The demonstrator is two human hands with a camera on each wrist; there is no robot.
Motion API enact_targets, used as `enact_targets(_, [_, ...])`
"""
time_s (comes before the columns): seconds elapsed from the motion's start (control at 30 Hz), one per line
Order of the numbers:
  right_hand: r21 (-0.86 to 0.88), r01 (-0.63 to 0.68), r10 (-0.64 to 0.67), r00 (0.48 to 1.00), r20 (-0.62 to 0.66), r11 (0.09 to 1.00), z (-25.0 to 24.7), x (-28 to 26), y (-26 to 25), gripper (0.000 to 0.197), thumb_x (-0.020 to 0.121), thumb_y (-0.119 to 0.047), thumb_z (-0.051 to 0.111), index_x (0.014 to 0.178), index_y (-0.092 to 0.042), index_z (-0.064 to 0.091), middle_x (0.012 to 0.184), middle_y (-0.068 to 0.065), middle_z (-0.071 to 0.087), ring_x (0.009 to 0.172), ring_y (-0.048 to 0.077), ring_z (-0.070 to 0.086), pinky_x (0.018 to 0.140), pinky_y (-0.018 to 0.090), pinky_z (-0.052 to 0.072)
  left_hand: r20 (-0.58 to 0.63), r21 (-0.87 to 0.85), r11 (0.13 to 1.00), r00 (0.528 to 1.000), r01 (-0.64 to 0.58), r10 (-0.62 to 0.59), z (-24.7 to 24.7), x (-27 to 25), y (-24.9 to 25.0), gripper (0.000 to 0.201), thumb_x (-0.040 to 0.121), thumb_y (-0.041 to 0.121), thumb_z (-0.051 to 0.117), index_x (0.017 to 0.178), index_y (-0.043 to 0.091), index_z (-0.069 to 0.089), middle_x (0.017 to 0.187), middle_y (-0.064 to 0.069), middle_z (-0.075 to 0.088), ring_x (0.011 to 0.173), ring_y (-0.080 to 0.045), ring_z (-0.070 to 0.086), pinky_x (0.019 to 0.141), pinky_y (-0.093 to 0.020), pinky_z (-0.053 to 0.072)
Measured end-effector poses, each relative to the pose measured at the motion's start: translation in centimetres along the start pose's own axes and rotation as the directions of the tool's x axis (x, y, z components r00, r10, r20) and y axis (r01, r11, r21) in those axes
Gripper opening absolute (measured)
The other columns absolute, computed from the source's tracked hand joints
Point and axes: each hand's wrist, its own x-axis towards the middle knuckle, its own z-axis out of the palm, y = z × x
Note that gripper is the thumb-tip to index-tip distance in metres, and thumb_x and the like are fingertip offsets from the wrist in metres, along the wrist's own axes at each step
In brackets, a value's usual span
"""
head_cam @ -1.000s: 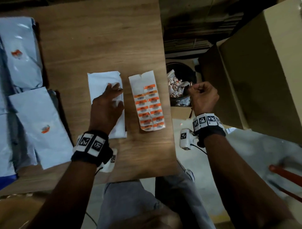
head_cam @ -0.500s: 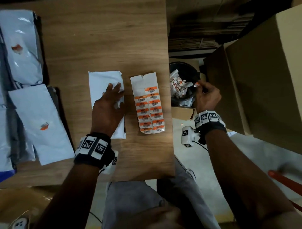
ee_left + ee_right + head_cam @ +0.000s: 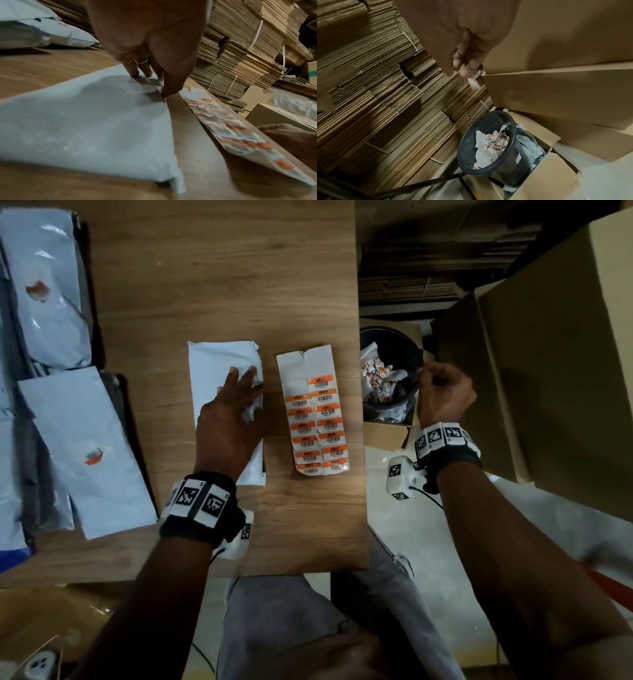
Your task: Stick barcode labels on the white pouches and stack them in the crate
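right hand [image 3: 445,395] now over bin [image 3: 407,350], left hand [image 3: 229,419] pressing pouch [image 3: 219,361]

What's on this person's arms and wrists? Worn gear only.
Bare forearms, no sleeves. Each wrist has a black strap ringed with white tiles printed with black square markers. A white camera pod with markers and a thin black cable hangs off the right one. Ring on a left finger.

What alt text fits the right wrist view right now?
The right hand pinches a small white paper scrap above a black waste bin of torn label backing. Stacked flat cardboard and a large carton surround it.
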Motion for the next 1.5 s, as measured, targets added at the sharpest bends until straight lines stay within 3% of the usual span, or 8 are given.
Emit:
enact_targets(0.13, [-0.005,0.051,-0.051,0.998,-0.021,0.999,-0.2,0.6,-0.2,0.007,0.09,-0.021,0.072,0.093,-0.019,0.079,0.084,-0.011,0.071,0.082,0.008,0.071,0.082,0.031,0.061,-0.011,-0.001,1.0,1.0,-0.007,0.007,0.0,0.0,-0.1,0.043,0.087,0.006,0.072,0.129,0.012,0.067,0.148,0.0,0.052,0.147,-0.018,0.036,0.115,-0.052,0.039])
enact_targets(0.47, [0.07,0.073,-0.068,0.995,-0.07,0.995,-1.6,-0.1,-0.7,0.019,0.095,-0.021,0.066,0.107,-0.012,0.078,0.105,0.002,0.076,0.097,0.012,0.072,0.08,0.004,0.051,-0.06,0.014,1.0,0.998,-0.008,0.009,0.6,0.0,-0.3,0.04,0.086,0.004,0.07,0.126,0.011,0.07,0.146,-0.001,0.055,0.146,-0.017,0.038,0.116,-0.046,0.04])
enact_targets(0.67, [0.112,0.134,-0.132,0.991,-0.026,0.985,-3.2,-3.7,-2.8,0.022,0.1,-0.031,0.06,0.108,-0.019,0.075,0.102,-0.006,0.074,0.096,0.007,0.07,0.088,0.027,0.058,-0.055,-0.056,0.997,0.997,0.045,-0.048,0.5,0.2,0.2,0.04,0.087,0.002,0.069,0.126,0.013,0.07,0.147,-0.001,0.055,0.142,-0.002,0.037,0.111,-0.042,0.046])
enact_targets(0.8, [0.139,0.256,-0.27,0.959,0.088,0.957,-3.0,-8.1,-5.5,0.019,0.1,-0.031,0.06,0.109,-0.021,0.073,0.102,-0.008,0.071,0.096,0.004,0.067,0.084,0.03,0.06,-0.099,0.016,1.0,0.995,-0.018,0.02,-0.3,0.2,1.4,0.033,0.091,0.014,0.065,0.124,0.018,0.069,0.143,-0.004,0.059,0.13,-0.016,0.057,0.106,-0.039,0.05])
enact_targets(0.9, [0.153,0.359,-0.381,0.91,0.164,0.921,-2.1,-11.4,-6.7,0.018,0.098,-0.028,0.062,0.108,-0.017,0.074,0.099,-0.013,0.066,0.094,0.006,0.066,0.083,0.033,0.059,-0.058,0.086,0.996,0.998,-0.011,0.016,-0.4,0.6,2.6,0.039,0.092,0.03,0.058,0.13,0.025,0.065,0.15,-0.003,0.052,0.142,-0.018,0.045,0.111,-0.042,0.045])
enact_targets(0.97, [0.157,0.387,-0.413,0.891,0.189,0.908,-1.0,-13.0,-7.1,0.017,0.097,-0.025,0.065,0.107,-0.016,0.074,0.1,-0.009,0.067,0.09,0.004,0.066,0.08,0.033,0.06,-0.016,0.128,0.99,0.998,-0.059,0.062,-0.5,0.9,3.4,0.037,0.093,0.025,0.059,0.129,0.023,0.066,0.151,-0.004,0.052,0.144,-0.019,0.042,0.116,-0.043,0.039])
enact_targets(1.2, [0.125,0.404,-0.418,0.902,0.113,0.906,2.0,-14.5,-9.0,0.016,0.092,-0.014,0.066,0.105,-0.014,0.074,0.099,-0.004,0.067,0.084,0.008,0.067,0.079,0.031,0.058,0.204,0.248,0.946,0.966,-0.209,0.16,-1.2,2.9,4.0,0.046,0.095,0.032,0.066,0.139,0.021,0.059,0.157,0.005,0.043,0.152,-0.014,0.024,0.125,-0.035,0.006])
enact_targets(1.5, [0.0,0.285,-0.277,0.932,0.232,0.959,4.9,-13.7,-10.5,0.012,0.086,-0.028,0.07,0.079,-0.019,0.073,0.07,-0.008,0.068,0.067,0.01,0.066,0.072,0.038,0.059,0.374,0.447,0.811,0.902,-0.378,0.214,-1.1,4.0,2.0,0.072,0.09,0.057,0.064,0.149,0.019,0.046,0.163,0.001,0.032,0.154,-0.025,0.018,0.125,-0.048,0.003])
